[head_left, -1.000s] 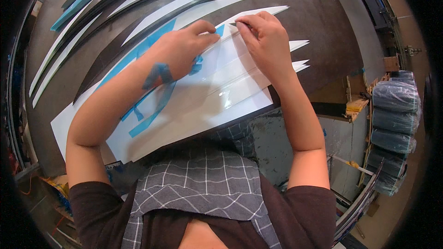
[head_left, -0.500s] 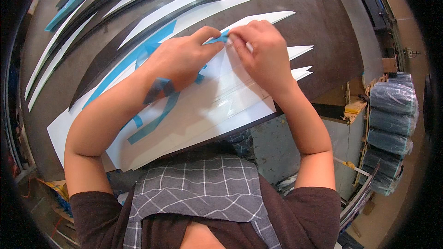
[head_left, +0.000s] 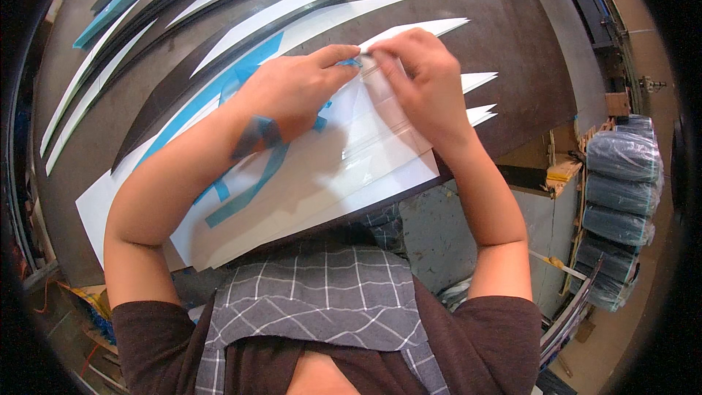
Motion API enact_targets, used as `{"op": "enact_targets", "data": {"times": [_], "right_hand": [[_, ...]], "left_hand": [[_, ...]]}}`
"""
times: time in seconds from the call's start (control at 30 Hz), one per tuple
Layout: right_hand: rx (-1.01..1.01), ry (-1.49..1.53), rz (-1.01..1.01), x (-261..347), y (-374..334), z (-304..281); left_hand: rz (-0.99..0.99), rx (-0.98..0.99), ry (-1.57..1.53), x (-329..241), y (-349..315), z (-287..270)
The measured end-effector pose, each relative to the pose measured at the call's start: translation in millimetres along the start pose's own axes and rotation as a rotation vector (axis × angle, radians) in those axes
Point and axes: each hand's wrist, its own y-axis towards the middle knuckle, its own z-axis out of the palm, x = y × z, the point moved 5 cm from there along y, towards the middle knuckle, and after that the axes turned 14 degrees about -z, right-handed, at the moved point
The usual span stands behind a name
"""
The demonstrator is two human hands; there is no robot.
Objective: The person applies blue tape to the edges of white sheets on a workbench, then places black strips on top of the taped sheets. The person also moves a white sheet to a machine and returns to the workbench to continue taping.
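My left hand (head_left: 296, 88) is closed in a pinch on a small strip of blue film (head_left: 351, 63) above a stack of white sheets (head_left: 292, 194). Fingertip to fingertip with it, my right hand (head_left: 424, 80) is pinched too, slightly blurred; what lies in its fingers is hidden. Under both hands, the sheets have long pointed ends and a glossy clear surface on the right part. A loose blue film strip (head_left: 248, 201) curls below my left wrist, and another blue piece (head_left: 256, 134) covers part of the wrist.
Long curved pieces with white faces and dark edges (head_left: 270, 18) lie at the far left of the dark table (head_left: 504, 44). A blue band (head_left: 179, 128) runs along a curved sheet. Plastic-wrapped dark bundles (head_left: 621, 153) are stacked on the right, beyond the table edge.
The blue film that spanned both hands' fingertips now shows only at my left fingers. My right hand has shifted slightly and its fingers are blurred.
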Motion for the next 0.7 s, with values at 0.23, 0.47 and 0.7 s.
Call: {"op": "enact_targets", "data": {"times": [0.23,0.47,0.7], "right_hand": [[0.117,0.112,0.253,-11,-7,3],[0.106,-0.042,0.087,5,-5,5],[0.117,-0.147,-0.034,2,-4,2]], "left_hand": [[0.328,-0.074,-0.292,5,-42,-66],[-0.075,-0.147,0.037,78,-208,-224],[-0.101,-0.242,0.045,103,-191,-207]]}}
